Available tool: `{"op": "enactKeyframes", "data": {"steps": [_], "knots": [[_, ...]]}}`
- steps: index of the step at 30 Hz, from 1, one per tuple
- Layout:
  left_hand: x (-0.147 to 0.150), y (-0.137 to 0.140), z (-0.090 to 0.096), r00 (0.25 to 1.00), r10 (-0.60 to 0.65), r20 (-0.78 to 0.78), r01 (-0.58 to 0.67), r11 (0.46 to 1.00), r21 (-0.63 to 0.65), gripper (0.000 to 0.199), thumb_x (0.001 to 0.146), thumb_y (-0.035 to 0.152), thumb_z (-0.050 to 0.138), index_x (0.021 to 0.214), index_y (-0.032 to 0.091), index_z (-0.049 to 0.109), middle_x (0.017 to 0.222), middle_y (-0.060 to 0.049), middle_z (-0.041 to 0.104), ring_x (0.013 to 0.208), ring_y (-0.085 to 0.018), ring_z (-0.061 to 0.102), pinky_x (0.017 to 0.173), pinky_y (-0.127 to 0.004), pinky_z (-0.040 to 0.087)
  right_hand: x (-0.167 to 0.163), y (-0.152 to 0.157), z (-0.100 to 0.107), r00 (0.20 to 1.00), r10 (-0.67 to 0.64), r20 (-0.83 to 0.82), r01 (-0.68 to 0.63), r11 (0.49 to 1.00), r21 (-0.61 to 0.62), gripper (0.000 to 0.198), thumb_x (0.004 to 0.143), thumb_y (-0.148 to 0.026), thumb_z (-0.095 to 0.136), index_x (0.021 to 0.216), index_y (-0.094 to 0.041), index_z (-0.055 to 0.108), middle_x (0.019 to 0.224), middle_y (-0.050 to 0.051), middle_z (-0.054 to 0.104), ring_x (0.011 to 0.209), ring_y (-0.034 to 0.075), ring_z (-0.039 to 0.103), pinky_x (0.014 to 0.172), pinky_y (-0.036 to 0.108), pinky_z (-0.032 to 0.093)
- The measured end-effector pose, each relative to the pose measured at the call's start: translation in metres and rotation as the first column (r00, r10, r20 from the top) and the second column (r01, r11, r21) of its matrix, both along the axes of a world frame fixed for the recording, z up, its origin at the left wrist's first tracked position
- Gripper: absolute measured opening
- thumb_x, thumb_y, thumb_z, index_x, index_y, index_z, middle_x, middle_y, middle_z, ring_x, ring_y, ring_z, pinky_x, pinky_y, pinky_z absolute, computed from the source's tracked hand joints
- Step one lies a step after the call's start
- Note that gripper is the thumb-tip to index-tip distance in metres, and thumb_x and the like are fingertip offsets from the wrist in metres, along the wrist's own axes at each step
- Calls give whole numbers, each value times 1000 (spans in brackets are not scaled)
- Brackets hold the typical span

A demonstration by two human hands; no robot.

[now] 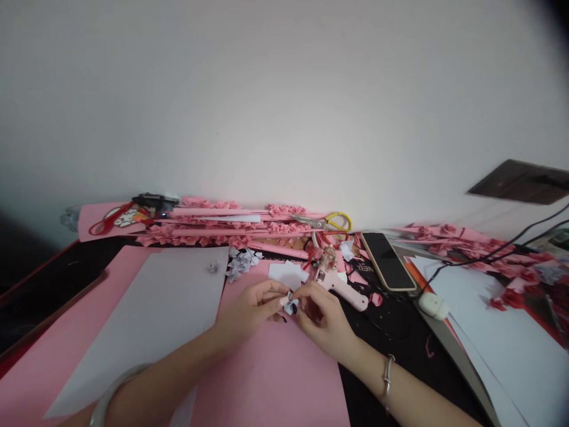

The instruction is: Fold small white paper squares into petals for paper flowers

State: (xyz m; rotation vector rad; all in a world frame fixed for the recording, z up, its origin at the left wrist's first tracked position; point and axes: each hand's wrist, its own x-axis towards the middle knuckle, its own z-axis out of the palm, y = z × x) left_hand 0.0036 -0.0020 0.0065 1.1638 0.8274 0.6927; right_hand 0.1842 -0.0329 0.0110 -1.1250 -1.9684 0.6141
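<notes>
Between the fingertips of both hands is a small white paper flower, held above a pink sheet. My left hand pinches it from the left, and my right hand grips its right side with bent fingers. Parts of the flower are hidden behind the fingers. Just beyond the hands lies a white paper piece. A pink glue gun rests close to my right hand. Several finished white paper flowers are heaped beyond my left hand.
Pink paper flower stems line the wall. Yellow-handled scissors lie on them. To the right are a phone, a white earbud case, dark cables and white sheets. A large white sheet covers the left side.
</notes>
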Motion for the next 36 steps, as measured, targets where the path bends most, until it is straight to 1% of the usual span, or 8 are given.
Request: {"op": "enactKeyframes", "data": {"steps": [6,11,15,19,25,28,32,36], "knots": [[2,-1,-3,997,-58,-46,62,993,102,19,79,35,58,82,17,63,74,0,60,66,-13,56,63,-25,47,1,1,-3,997,75,-7,-74,997,22,25,71,0,48,86,-19,55,68,-2,43,61,14,44,56,24,34],[2,-2,3,995,-91,-50,96,991,98,21,79,37,57,73,17,61,69,2,56,63,-12,55,61,-25,47,1,1,-5,994,101,30,-102,995,12,29,68,1,47,86,-20,55,70,-2,42,61,13,42,55,23,33],[2,-3,5,998,-45,-38,48,994,100,21,79,36,58,83,17,65,78,-1,62,69,-14,58,66,-27,48,0,-2,-6,999,23,25,-22,1000,-16,25,72,-2,49,89,-21,51,66,-4,38,58,13,41,55,24,34],[3,-5,3,999,31,-20,-30,999,42,23,77,33,61,94,17,64,86,-4,68,80,-18,62,76,-31,48,-1,-5,-9,996,-91,-28,89,995,-46,17,78,-8,52,88,-21,48,63,-5,38,52,12,38,49,23,32],[5,-7,-1,997,50,61,-47,998,-48,29,77,28,64,104,17,62,97,-6,72,94,-20,64,87,-34,47,-2,-4,-5,997,-71,4,71,997,22,19,80,-7,48,93,-20,54,68,-2,45,57,14,43,52,25,35],[6,-8,1,996,67,58,-64,996,-59,29,76,29,65,103,17,64,99,-6,72,98,-22,64,89,-34,46,-2,-5,-1,999,-48,19,47,998,38,21,79,-6,47,94,-20,55,72,0,49,61,15,46,55,26,37],[7,-9,3,993,104,60,-99,992,-74,31,72,33,69,97,16,66,96,-7,73,96,-24,65,87,-36,47,-3,-8,-1,999,-35,20,35,999,14,27,74,-5,51,96,-20,53,82,3,55,72,18,52,58,26,40],[9,-11,2,990,117,73,-109,988,-106,31,70,35,71,95,16,67,92,-6,73,92,-22,66,84,-34,48,-4,-7,-3,998,-57,21,57,998,11,28,71,-2,51,93,-21,52,83,3,56,76,19,54,60,26,41]]}}
